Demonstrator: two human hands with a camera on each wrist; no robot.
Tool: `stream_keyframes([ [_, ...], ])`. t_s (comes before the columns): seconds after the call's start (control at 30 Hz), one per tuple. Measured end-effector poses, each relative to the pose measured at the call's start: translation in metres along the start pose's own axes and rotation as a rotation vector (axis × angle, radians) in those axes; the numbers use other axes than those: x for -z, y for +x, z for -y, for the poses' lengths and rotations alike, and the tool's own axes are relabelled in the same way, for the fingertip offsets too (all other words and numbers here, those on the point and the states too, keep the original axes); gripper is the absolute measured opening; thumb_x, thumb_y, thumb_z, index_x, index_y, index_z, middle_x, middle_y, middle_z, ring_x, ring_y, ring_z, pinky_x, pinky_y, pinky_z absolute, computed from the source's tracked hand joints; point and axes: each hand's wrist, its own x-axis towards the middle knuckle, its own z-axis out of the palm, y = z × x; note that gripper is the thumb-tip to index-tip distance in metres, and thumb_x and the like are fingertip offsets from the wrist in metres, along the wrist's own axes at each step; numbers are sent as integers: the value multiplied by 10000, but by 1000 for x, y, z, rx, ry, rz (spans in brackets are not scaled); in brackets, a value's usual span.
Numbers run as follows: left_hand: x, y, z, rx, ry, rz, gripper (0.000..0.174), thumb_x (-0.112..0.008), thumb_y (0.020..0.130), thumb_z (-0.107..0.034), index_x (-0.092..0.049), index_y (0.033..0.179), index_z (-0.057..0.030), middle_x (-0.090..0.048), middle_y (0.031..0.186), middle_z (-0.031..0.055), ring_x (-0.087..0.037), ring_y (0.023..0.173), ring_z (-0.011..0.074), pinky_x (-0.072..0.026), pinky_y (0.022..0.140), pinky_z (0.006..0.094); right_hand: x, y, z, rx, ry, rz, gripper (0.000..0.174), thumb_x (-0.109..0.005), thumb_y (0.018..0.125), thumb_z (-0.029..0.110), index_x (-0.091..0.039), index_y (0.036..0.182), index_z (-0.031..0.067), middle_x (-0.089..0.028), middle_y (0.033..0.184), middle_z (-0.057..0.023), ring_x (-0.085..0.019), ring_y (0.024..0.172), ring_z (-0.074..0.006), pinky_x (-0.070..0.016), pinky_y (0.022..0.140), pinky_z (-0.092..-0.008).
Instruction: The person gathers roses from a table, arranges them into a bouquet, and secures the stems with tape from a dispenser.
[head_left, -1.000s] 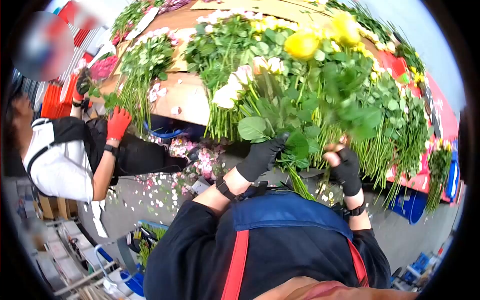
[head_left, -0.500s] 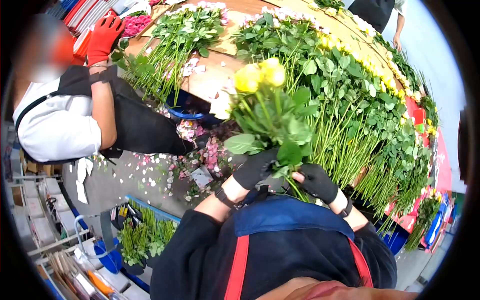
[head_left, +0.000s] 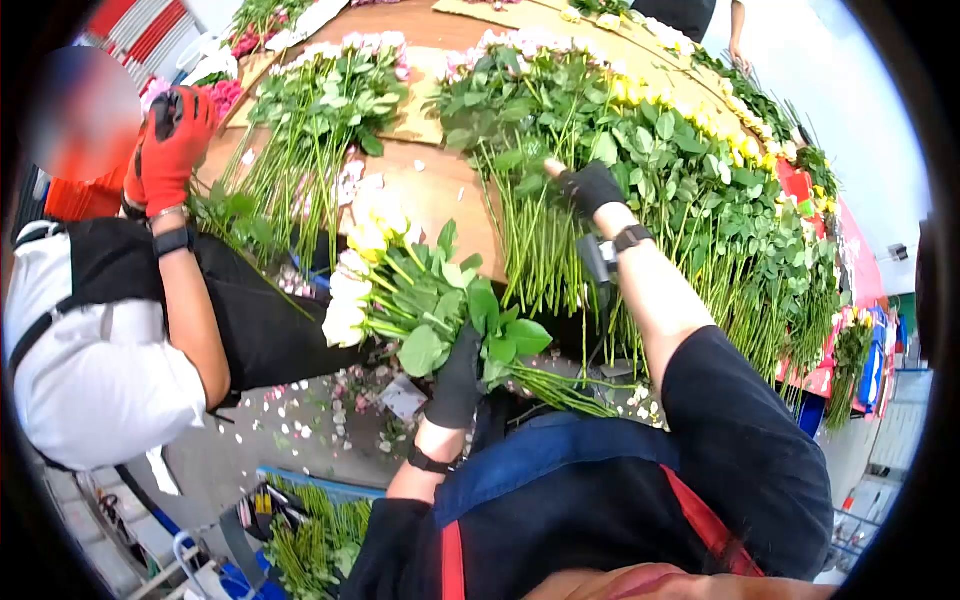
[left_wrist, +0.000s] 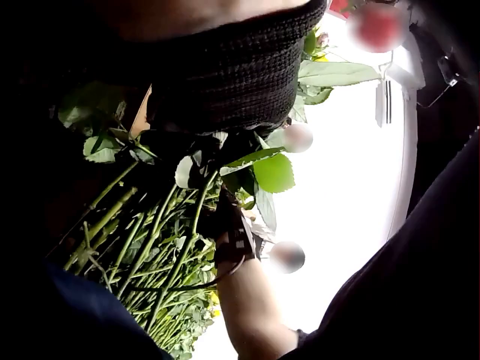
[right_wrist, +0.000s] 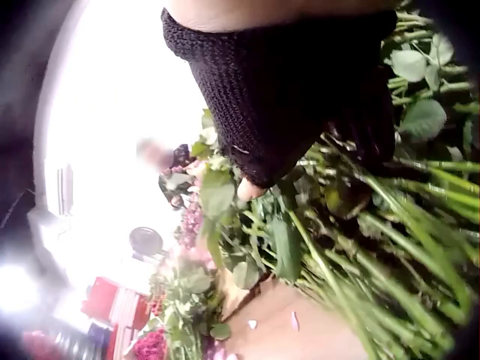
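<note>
My left hand (head_left: 458, 385), in a black fingerless glove, grips a bunch of roses (head_left: 440, 300) by the stems. White and yellow heads point up and left, and the cut stems stick out to the right past the hand. My gloved right hand (head_left: 590, 188) is stretched out over the rows of pink and yellow roses (head_left: 650, 220) on the table, thumb apart from the fingers. In the right wrist view the thumb (right_wrist: 250, 189) shows beside leaves, while the other fingers dip into shadow among green stems (right_wrist: 390, 247).
A person in red gloves (head_left: 175, 150) works at the left beside another row of pink roses (head_left: 335, 110). Petals litter the floor (head_left: 290, 420). Behind my left arm is a container of cut stems (head_left: 315, 530). Another person (head_left: 690, 15) stands across the table (head_left: 440, 195).
My right hand first brought yellow roses to the bunch, then let go and reached forward over the table's roses. My left hand has swung the bunch left and tilted it over.
</note>
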Motion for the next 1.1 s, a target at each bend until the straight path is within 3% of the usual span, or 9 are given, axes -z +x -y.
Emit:
stream_keyframes([
  [0.07,5,-1,-2,-26,78,18,500,-394,1008,-303,-322,1436,-53,-480,1353,117,-503,1208,238,-410,1014,361,-7,-6,18,-72,-19,-15,753,-692,707,587,-611,1097,-52,-629,1120,-247,-625,1035,-362,-503,864,-411],
  [0.17,8,2,-8,18,67,34,499,-381,1013,-296,-312,1442,-52,-466,1370,118,-488,1228,240,-396,1029,362,-21,3,-2,-42,22,-140,454,-679,783,415,-654,996,14,-664,1008,-189,-652,936,-313,-514,797,-398],
  [0.27,15,9,-6,-50,287,80,495,-377,1016,-306,-323,1438,-53,-473,1366,115,-492,1225,235,-400,1026,357,-50,34,-69,295,180,-513,98,-625,840,94,-624,756,42,-551,619,-50,-548,602,-189,-420,566,-316],
  [0.3,16,9,-5,-114,445,106,495,-377,1016,-310,-326,1437,-54,-475,1364,113,-494,1224,232,-401,1025,355,-22,0,-49,45,687,-399,115,-622,843,63,-601,732,43,-519,590,-16,-497,565,-139,-388,547,-291],
  [0.37,1,11,-13,16,160,87,471,-410,1005,-243,-350,1428,-45,-486,1360,106,-508,1201,203,-409,1004,323,4,-33,-57,251,620,-449,174,-634,842,168,-622,853,-6,-619,704,-127,-565,628,-213,-440,612,-330],
  [0.5,-24,35,4,229,-262,34,487,-456,987,-234,-361,1423,-40,-502,1348,88,-531,1170,181,-434,978,312,37,-90,-93,417,600,-515,207,-694,829,210,-630,893,24,-599,742,-81,-548,668,-167,-439,634,-305],
  [0.77,-76,58,59,281,-223,60,511,-481,966,-200,-336,1439,-70,-509,1343,84,-551,1154,219,-472,957,347,56,-76,-133,237,715,-169,304,-754,805,260,-519,738,79,-471,668,36,-397,618,-85,-353,571,-260],
  [0.97,-99,48,83,91,-233,35,422,-591,930,-146,-479,1322,-38,-579,1246,83,-602,1065,183,-513,899,313,85,-105,-182,342,477,-395,191,-655,819,160,-569,957,60,-639,841,-145,-624,760,-298,-473,700,-377],
  [1.1,-135,51,110,2,-178,-18,389,-620,916,-142,-510,1274,-32,-595,1209,77,-619,1028,182,-547,834,322,77,-98,-236,277,251,-489,277,-660,805,187,-578,1042,71,-650,920,-171,-621,848,-360,-477,766,-420],
])
